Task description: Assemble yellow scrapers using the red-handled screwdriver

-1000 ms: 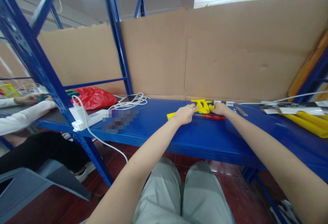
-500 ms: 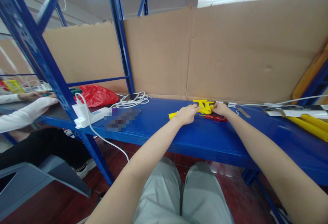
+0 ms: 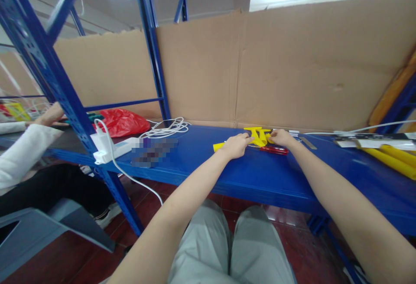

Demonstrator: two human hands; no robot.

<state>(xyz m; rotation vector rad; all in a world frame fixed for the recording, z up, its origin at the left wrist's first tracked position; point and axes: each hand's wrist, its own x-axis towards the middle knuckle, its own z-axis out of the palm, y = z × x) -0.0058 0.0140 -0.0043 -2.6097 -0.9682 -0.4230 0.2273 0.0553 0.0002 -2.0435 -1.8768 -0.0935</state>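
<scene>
A yellow plastic piece [image 3: 259,136] with an angular, open-frame shape lies at the back of the blue shelf. My left hand [image 3: 237,146] grips its left side with closed fingers. At its right edge, the fingers of my right hand [image 3: 280,138] are pinched together on it; the fingertips are partly hidden. Just in front lies a screwdriver [image 3: 274,150] with a red handle, its shaft pointing left toward my left hand. Another yellow object [image 3: 218,146] sticks out to the left from under my left hand, most of it covered.
A metal strip [image 3: 308,143] lies right of my right hand. Yellow rolls [image 3: 391,160] sit at the far right. Leftward are a power strip [image 3: 121,146], coiled white cable [image 3: 172,127] and red plastic bag [image 3: 125,122]. Cardboard [image 3: 201,71] stands behind. A co-worker's arm [image 3: 29,154] is at far left.
Both my hands stay almost in place on the yellow piece, and more of the screwdriver's red handle shows. The co-worker's hand at far left has risen.
</scene>
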